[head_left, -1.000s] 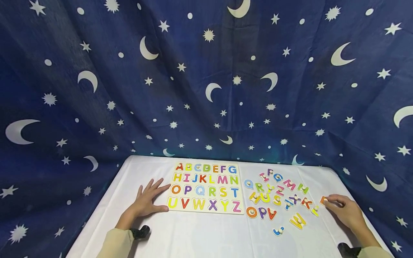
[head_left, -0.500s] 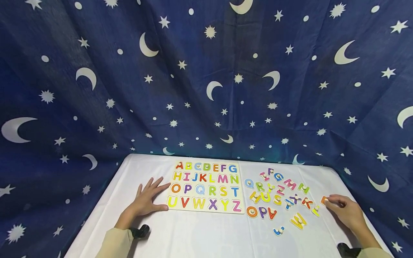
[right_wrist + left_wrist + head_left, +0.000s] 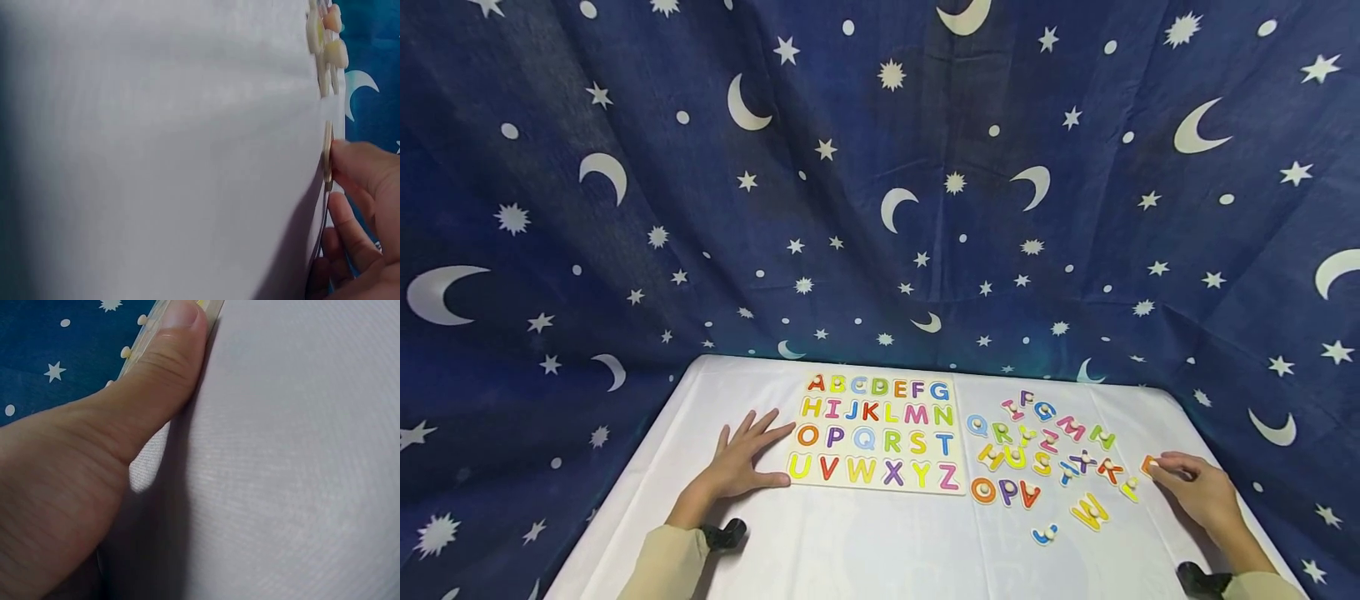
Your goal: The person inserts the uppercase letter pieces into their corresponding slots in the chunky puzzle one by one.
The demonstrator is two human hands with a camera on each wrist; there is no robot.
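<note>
My right hand [image 3: 1199, 493] pinches a small orange letter piece [image 3: 1148, 465] by its top, at the right side of the table. Its letter is partly covered by the fingers. In the right wrist view the piece [image 3: 327, 156] appears edge-on under the thumb, low at the cloth. My left hand [image 3: 739, 460] lies with spread fingers at the left edge of a wooden alphabet puzzle board [image 3: 880, 454]. Its thumb touches the board's lower left corner, also seen in the left wrist view. Knobbed pieces A [image 3: 817, 384], B, C and D sit in the board's top row.
Several knobbed letter pieces lie scattered right of the board, among them a yellow W [image 3: 1089, 512], a red K [image 3: 1109, 471] and an orange O [image 3: 983, 490]. A blue J [image 3: 1045, 534] lies nearer the front. A star-and-moon curtain [image 3: 850, 208] hangs behind the white-covered table.
The head view has shifted slightly. Both hands stay where they were, the right one still pinching the orange letter piece.
</note>
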